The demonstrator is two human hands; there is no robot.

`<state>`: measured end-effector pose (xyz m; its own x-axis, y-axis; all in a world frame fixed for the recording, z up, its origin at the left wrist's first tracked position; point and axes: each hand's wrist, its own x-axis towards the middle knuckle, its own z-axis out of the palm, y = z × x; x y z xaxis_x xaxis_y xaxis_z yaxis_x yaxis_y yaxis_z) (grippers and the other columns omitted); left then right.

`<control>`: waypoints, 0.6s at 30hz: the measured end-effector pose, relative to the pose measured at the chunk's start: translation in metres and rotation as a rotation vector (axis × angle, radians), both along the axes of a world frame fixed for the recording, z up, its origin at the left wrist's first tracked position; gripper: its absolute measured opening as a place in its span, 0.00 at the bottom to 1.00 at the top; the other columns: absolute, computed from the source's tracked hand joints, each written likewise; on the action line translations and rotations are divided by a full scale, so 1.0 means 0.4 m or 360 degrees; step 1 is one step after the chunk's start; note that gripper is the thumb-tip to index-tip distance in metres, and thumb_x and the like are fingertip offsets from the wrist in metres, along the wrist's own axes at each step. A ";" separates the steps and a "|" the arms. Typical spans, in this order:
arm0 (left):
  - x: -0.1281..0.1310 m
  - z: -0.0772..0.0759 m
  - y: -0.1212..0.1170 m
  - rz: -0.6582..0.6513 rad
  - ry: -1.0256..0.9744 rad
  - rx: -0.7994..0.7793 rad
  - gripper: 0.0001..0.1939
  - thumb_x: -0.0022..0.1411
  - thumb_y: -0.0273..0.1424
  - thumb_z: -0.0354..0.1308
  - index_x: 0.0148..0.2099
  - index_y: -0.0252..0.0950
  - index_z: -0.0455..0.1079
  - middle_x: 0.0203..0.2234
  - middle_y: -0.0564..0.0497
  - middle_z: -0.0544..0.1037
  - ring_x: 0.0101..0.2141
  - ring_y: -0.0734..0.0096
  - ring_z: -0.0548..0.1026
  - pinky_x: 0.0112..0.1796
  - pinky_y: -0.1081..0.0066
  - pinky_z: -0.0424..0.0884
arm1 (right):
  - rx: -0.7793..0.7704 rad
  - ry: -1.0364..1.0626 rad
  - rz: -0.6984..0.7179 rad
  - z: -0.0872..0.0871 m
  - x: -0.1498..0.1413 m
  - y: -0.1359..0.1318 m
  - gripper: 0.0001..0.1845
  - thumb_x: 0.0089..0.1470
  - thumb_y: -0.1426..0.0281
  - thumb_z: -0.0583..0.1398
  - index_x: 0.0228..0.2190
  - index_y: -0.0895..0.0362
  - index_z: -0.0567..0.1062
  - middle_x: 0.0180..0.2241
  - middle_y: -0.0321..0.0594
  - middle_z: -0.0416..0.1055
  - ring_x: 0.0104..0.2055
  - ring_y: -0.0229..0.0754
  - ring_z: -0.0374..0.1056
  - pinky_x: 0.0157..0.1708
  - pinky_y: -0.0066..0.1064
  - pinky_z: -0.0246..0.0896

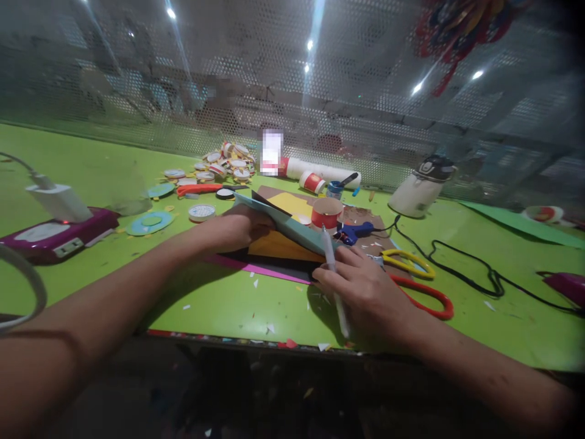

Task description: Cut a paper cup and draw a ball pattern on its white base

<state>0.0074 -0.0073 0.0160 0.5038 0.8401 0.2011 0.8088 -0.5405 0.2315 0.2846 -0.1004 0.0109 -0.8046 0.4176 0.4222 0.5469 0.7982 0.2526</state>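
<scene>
I read this as sheet-handling: pale-blue paper point(297, 229) spans between my fingers, left hand point(247, 225) pinching one end, right hand point(368, 286) clasping a pen point(339, 302) by the other; next needs steady hold.

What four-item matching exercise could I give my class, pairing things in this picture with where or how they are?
Things:
1. Slim white pen
2. Pale-blue paper sheet
3. Dark-blue plastic glue gun
4. White plastic charger

Places or states:
A. Plugged into the purple power strip
B. Joined to a black cord
C. Held in the right hand
D. Lifted by the left hand

Pairs: 1-C, 2-D, 3-B, 4-A
</scene>
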 end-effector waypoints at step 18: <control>0.018 0.024 -0.030 -0.0047 0.0008 0.0011 0.17 0.66 0.31 0.50 0.49 0.44 0.79 0.48 0.50 0.81 0.44 0.61 0.77 0.45 0.68 0.72 | 0.0204 0.0054 -0.0096 -0.003 -0.039 0.001 0.15 0.58 0.83 0.53 0.32 0.62 0.79 0.24 0.46 0.71 0.31 0.48 0.61 0.32 0.37 0.51</control>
<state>0.0147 -0.0191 0.0257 0.5293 0.8234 0.2046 0.7936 -0.5657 0.2237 0.2689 -0.1001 0.0098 -0.7638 0.4057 0.5020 0.6031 0.7257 0.3311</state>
